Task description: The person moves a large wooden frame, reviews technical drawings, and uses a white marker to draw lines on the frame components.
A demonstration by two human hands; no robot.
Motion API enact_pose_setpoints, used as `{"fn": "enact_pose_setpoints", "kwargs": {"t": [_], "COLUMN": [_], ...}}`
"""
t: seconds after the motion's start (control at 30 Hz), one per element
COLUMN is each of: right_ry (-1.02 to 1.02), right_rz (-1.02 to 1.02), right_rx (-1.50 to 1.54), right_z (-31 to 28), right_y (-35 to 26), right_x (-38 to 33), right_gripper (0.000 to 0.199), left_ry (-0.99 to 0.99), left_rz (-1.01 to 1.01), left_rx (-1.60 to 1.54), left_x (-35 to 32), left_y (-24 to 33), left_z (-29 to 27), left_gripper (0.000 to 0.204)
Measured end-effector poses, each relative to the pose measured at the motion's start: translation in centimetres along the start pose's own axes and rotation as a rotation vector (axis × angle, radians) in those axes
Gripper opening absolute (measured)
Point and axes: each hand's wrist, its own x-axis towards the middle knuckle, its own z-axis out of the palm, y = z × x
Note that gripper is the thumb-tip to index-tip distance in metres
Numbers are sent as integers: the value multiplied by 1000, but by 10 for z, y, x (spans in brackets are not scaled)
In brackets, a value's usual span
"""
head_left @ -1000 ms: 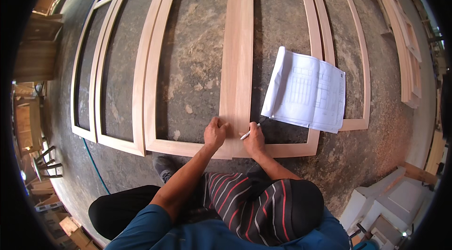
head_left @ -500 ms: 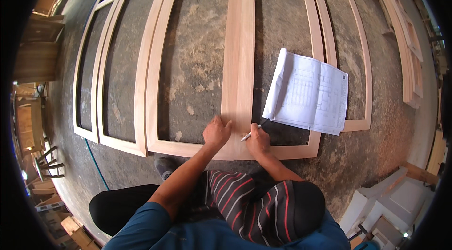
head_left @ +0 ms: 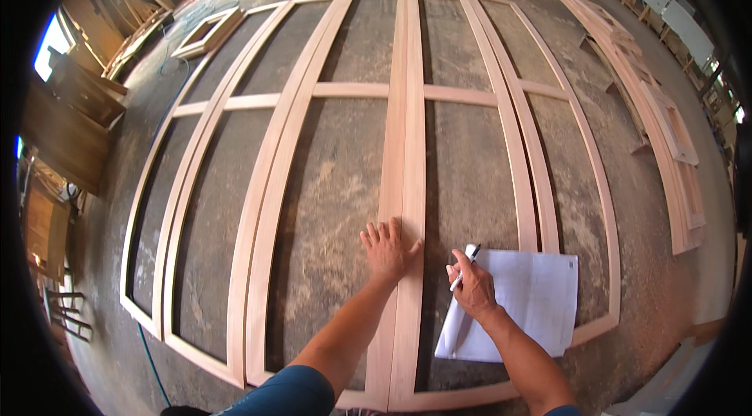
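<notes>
Rough grey concrete floor [head_left: 345,181], dusted with pale sawdust, fills the head view of what looks like a woodworking shop, with daylight coming in at the far left corner. Flat on that floor lie several long door frames of pale wood [head_left: 403,126], side by side, each with a cross rail about halfway along and bare concrete showing through the openings. Two of their long stiles meet at the centre seam, running straight away from the person.

On that centre seam rests the left hand [head_left: 388,247], laid flat with fingers spread and palm down, gripping nothing. Just to the right of the seam, the right hand [head_left: 472,287] is closed around a pen [head_left: 464,267] with a white barrel and dark tip end pointing up and away. Under and beside that hand lies a sheaf of white paper sheets [head_left: 533,298], its left edge curled up, spread across the opening and the stiles of the frame to the right of the seam.

Left of the frames, a small square wooden frame [head_left: 207,30] lies on the floor toward the far corner, and dark wooden pieces [head_left: 74,114] are stacked along the left wall. A thin blue cable [head_left: 149,357] trails on the floor beyond the near left frame corner. Right of the frames, more pale wooden frames [head_left: 650,103] lie stacked in a long row. No boxes, bins or other containers can be made out.
</notes>
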Motion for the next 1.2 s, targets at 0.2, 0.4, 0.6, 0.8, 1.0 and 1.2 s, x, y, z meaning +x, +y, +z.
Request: {"fn": "enact_pose_setpoints", "kwargs": {"t": [0.2,0.4,0.6,0.8,1.0,1.2], "right_ry": [193,375,400,386,353,426], "right_rz": [-22,89,258,246,225,241], "right_rx": [165,683,965,1023,1014,1003], "right_z": [36,99,117,131,150,167], "right_y": [8,40,64,75,79,87], "right_x": [124,270,393,462,500,509], "right_gripper": [36,32,25,21,17,13], "left_ry": [-66,-31,-191,-200,-50,-64], "left_rz": [-27,-6,-67,-64,15,25], "left_rx": [5,78,-15,-4,26,52], "left_x": [45,47,58,61,64,65], "left_y": [12,7,19,16,15,15], "left_z": [8,16,0,2,1,4], "left_gripper": [80,73,75,78,66,66]}}
